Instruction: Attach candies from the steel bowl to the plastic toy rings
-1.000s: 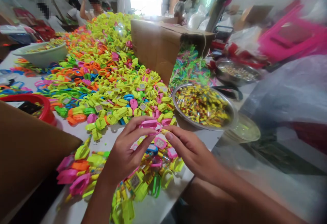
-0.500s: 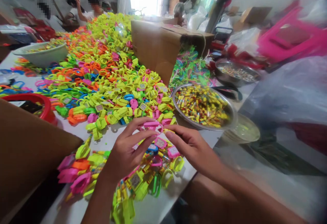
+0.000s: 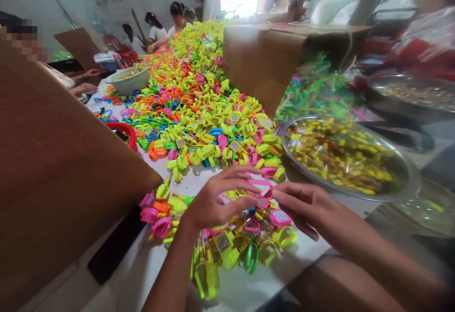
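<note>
A pink toy watch [image 3: 262,182] is held between my two hands above the near part of the table. My left hand [image 3: 216,200] has its thumb and fingers around the watch's left side, fingertips partly covering it. My right hand [image 3: 307,203] pinches the right end of its strap between thumb and forefinger. Whether a small piece is also in that pinch is hidden. Below my hands lies a pile of toy watches in yellow, pink and green, many with thin candy-coloured tubes attached; a yellow toy watch [image 3: 207,279] is nearest me.
A big heap of toy watches [image 3: 199,98] covers the table beyond. To the right stands a metal bowl [image 3: 408,174] of small yellow tubes. One cardboard box [image 3: 263,60] stands behind; another [image 3: 67,160] blocks the left. A red basin [image 3: 132,136] and several people are farther off.
The view has swung left, so things sit farther right. My right fingers have come onto the pink watch's strap end, and a co-worker at far left has come into view.
</note>
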`<state>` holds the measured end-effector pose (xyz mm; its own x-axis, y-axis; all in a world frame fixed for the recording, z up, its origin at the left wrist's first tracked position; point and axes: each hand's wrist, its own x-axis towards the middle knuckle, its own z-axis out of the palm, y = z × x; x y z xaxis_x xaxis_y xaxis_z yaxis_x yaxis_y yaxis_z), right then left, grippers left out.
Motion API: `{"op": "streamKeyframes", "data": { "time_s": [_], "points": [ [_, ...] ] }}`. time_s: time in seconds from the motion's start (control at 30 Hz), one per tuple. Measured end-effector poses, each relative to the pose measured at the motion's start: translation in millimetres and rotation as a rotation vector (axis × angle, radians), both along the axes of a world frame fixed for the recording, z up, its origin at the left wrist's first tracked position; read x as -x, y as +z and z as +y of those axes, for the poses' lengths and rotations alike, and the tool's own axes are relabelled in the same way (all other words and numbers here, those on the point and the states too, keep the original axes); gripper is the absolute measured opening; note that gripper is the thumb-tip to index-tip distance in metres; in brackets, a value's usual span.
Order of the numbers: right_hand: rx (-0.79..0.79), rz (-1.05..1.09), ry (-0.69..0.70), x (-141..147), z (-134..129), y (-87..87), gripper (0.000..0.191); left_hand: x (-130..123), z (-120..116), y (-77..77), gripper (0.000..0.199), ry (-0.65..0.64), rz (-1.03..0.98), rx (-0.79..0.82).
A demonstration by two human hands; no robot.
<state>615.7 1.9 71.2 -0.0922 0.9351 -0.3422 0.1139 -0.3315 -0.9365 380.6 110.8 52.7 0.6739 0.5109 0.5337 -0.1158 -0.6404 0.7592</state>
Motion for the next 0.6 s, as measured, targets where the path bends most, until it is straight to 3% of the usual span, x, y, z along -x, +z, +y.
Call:
{"op": "streamKeyframes", "data": {
  "time_s": [0.07, 0.1, 0.17, 0.2, 0.27, 0.4, 0.5, 0.6],
  "points": [
    [-0.096, -0.197, 0.047, 6.6, -0.4, -1.5, 0.049, 20.7, 16.4, -5.8, 0.023, 0.209, 0.081, 0.051],
    [-0.152, -0.279, 0.077, 11.3, -0.9, -3.1, 0.047, 32.1, 26.3, -11.4, 0.029, 0.380, 0.156, 0.059],
    [-0.247, -0.396, 0.145, 22.9, -2.1, -8.7, 0.042, 53.6, 46.6, -28.0, 0.033, 0.706, 0.351, -0.009],
    [-0.283, -0.438, 0.187, 29.2, -2.6, -12.8, 0.039, 62.5, 55.7, -38.5, 0.031, 0.778, 0.397, -0.033],
    [-0.353, -0.515, 0.275, 41.1, -2.3, -23.2, 0.032, 75.0, 69.5, -61.3, 0.029, 0.815, 0.465, -0.073],
    [-0.531, -0.719, 0.441, 53.6, 3.9, -45.1, 0.024, 81.9, 79.8, -99.9, 0.049, 0.697, 0.663, -0.177],
    [-0.615, -0.879, 0.497, 49.7, 10.1, -53.1, 0.022, 79.4, 81.9, -115.4, 0.055, 0.712, 0.709, -0.191],
    [-0.676, -0.929, 0.484, 32.7, 17.7, -50.0, 0.023, 77.0, 82.8, -121.9, 0.050, 0.742, 0.741, -0.195]
  ]
}}
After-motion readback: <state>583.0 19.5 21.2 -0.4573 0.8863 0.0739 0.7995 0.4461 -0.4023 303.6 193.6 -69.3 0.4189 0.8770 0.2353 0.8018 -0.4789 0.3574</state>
